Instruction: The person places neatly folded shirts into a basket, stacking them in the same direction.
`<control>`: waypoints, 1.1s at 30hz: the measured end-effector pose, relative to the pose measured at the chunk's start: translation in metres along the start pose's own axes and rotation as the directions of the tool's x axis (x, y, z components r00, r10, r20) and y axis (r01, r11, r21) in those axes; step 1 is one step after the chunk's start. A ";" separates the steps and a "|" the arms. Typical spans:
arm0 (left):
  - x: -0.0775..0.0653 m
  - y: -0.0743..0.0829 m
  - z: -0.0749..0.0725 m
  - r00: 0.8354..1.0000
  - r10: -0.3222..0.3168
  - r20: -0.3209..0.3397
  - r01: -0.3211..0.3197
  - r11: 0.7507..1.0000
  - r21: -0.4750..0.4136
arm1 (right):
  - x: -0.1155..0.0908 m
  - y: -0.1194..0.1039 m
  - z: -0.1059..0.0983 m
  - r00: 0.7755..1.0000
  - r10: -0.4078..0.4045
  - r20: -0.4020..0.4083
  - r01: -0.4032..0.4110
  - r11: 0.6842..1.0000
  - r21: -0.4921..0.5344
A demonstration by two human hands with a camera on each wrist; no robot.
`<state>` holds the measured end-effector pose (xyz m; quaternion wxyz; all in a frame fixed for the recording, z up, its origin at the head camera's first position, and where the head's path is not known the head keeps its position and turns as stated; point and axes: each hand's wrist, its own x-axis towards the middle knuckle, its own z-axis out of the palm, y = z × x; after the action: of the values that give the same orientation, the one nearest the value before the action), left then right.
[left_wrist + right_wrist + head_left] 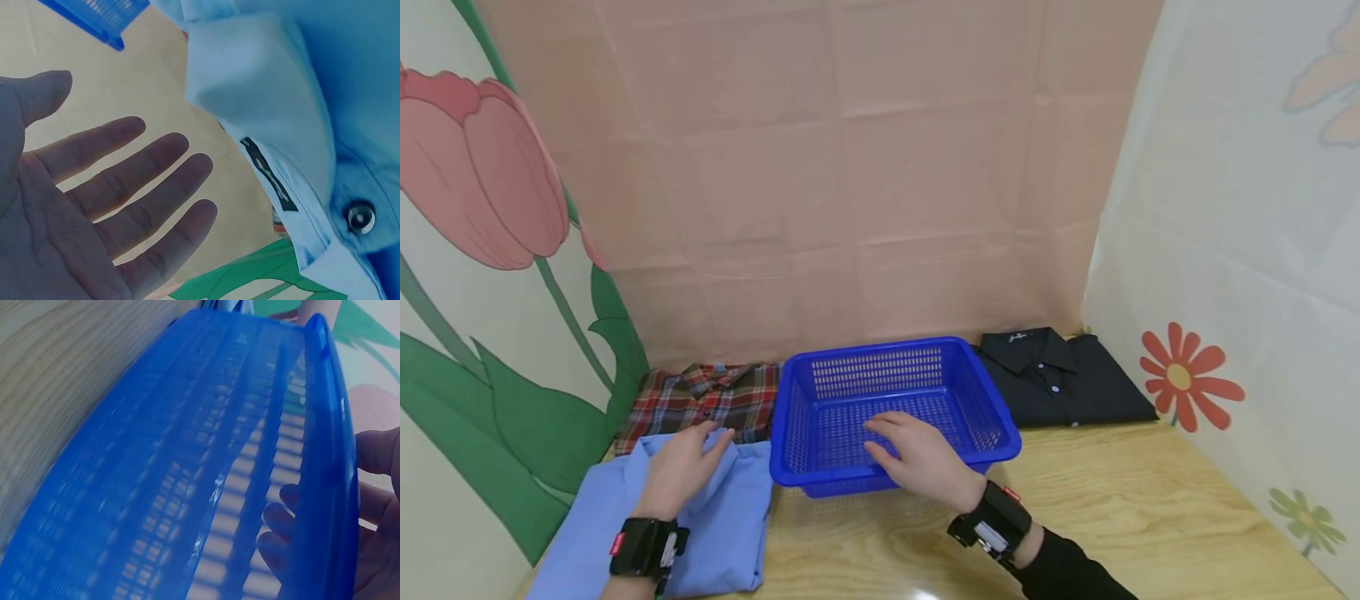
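A folded light-blue shirt (733, 533) lies at the table's near left. My left hand (673, 475) hovers over its collar end, holding nothing, and the left wrist view shows its fingers spread apart beside the shirt's collar, dark label (270, 175) and button (360, 217). In the centre stands a blue plastic basket (880, 371) with slotted walls and nothing inside. My right hand (925, 462) reaches over its near rim, with loosely bent fingers. Through the slots in the right wrist view, its fingertips (278, 519) show on the basket's inner side.
Behind the blue shirt is a folded red plaid shirt (677, 404), left of the basket. A folded black shirt (1075, 383) lies to the basket's right. The wooden table (1075, 500) is bordered by a pinkish backdrop (850, 183) and flower-printed side panels.
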<state>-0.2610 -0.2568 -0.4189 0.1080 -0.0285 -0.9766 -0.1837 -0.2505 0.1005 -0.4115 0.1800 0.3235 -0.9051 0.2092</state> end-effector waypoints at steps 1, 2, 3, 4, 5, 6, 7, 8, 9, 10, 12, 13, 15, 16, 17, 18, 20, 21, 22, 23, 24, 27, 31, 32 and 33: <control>-0.001 -0.001 -0.001 1.000 -0.003 -0.003 0.003 1.000 0.001 | 0.002 -0.004 0.002 1.000 -0.009 0.003 0.009 1.000 -0.004; -0.002 -0.003 -0.001 1.000 -0.003 -0.006 0.003 1.000 0.007 | 0.004 -0.008 0.003 1.000 -0.016 0.009 0.016 1.000 -0.004; -0.003 -0.005 -0.001 1.000 -0.003 -0.009 0.003 1.000 0.014 | 0.006 -0.012 0.005 1.000 -0.023 0.015 0.023 1.000 -0.002; -0.005 -0.006 -0.001 1.000 -0.003 -0.011 0.004 1.000 0.020 | 0.007 -0.016 0.006 0.999 -0.029 0.022 0.029 1.000 0.002; -0.005 -0.008 -0.002 1.000 -0.004 -0.010 0.005 1.000 0.023 | 0.009 -0.020 0.007 0.999 -0.034 0.031 0.033 0.999 0.009; -0.007 -0.009 -0.003 1.000 -0.001 -0.011 0.001 1.000 0.023 | 0.010 -0.024 0.009 0.998 -0.041 0.038 0.040 0.999 0.015; -0.008 -0.011 -0.003 1.000 0.003 -0.010 -0.002 1.000 0.025 | 0.012 -0.028 0.011 0.998 -0.048 0.046 0.047 0.999 0.024; -0.009 -0.012 -0.004 1.000 0.005 -0.012 -0.005 1.000 0.026 | 0.013 -0.031 0.013 0.997 -0.064 0.052 0.063 0.998 0.031; -0.010 -0.014 -0.005 1.000 0.007 -0.013 -0.007 1.000 0.024 | 0.014 -0.035 0.015 0.995 -0.085 0.054 0.084 0.996 0.037; -0.011 -0.015 -0.006 1.000 0.008 -0.014 -0.007 1.000 0.021 | 0.015 -0.038 0.018 0.992 -0.112 0.053 0.110 0.993 0.044; -0.014 -0.019 -0.009 1.000 0.009 -0.020 -0.008 1.000 0.022 | 0.016 -0.045 0.023 0.983 -0.179 0.046 0.177 0.983 0.056; -0.015 -0.021 -0.010 1.000 0.006 -0.021 -0.006 1.000 0.022 | 0.016 -0.049 0.025 0.975 -0.218 0.042 0.215 0.975 0.063; -0.017 -0.025 -0.012 1.000 -0.010 -0.012 0.010 1.000 0.022 | 0.017 -0.055 0.030 0.956 -0.292 0.034 0.289 0.955 0.073; -0.018 -0.027 -0.013 1.000 -0.020 -0.005 0.020 0.999 0.025 | 0.018 -0.058 0.033 0.945 -0.326 0.032 0.323 0.943 0.077; -0.019 -0.029 -0.014 1.000 -0.027 0.001 0.027 0.999 0.027 | 0.018 -0.061 0.035 0.935 -0.354 0.031 0.351 0.933 0.074; -0.020 -0.030 -0.015 0.999 -0.037 0.012 0.037 0.999 0.024 | 0.019 -0.064 0.038 0.925 -0.379 0.033 0.376 0.924 0.071; -0.021 -0.033 -0.017 0.998 -0.054 0.027 0.053 0.998 0.030 | 0.020 -0.069 0.043 0.908 -0.416 0.038 0.414 0.908 0.061; -0.022 -0.034 -0.017 0.998 -0.060 0.031 0.059 0.998 0.030 | 0.021 -0.072 0.046 0.902 -0.430 0.041 0.428 0.902 0.059; -0.023 -0.035 -0.018 0.997 -0.063 0.033 0.062 0.998 0.031 | 0.021 -0.074 0.048 0.895 -0.445 0.040 0.442 0.895 0.054; -0.023 -0.036 -0.018 0.997 -0.065 0.035 0.064 0.997 0.031 | 0.021 -0.076 0.051 0.889 -0.457 0.039 0.455 0.889 0.052; -0.023 -0.037 -0.018 0.997 -0.070 0.038 0.069 0.997 0.033 | 0.021 -0.078 0.053 0.881 -0.472 0.036 0.470 0.881 0.057; -0.024 -0.040 -0.018 0.995 -0.092 0.047 0.090 0.995 0.039 | 0.022 -0.082 0.059 0.857 -0.515 0.026 0.509 0.853 0.112; -0.025 -0.044 -0.020 0.992 -0.111 0.058 0.109 0.993 0.036 | 0.023 -0.086 0.066 0.807 -0.589 0.034 0.580 0.802 0.141; -0.026 -0.045 -0.021 0.992 -0.112 0.061 0.110 0.994 0.027 | 0.023 -0.087 0.067 0.792 -0.609 0.047 0.599 0.789 0.139; -0.027 -0.047 -0.021 0.992 -0.110 0.063 0.109 0.994 0.022 | 0.024 -0.088 0.068 0.776 -0.626 0.068 0.614 0.776 0.144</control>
<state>-0.2353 -0.3084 -0.4218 0.0668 0.0202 -0.9813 -0.1793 -0.2223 -0.0070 -0.4347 0.1691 0.6246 -0.7430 0.1709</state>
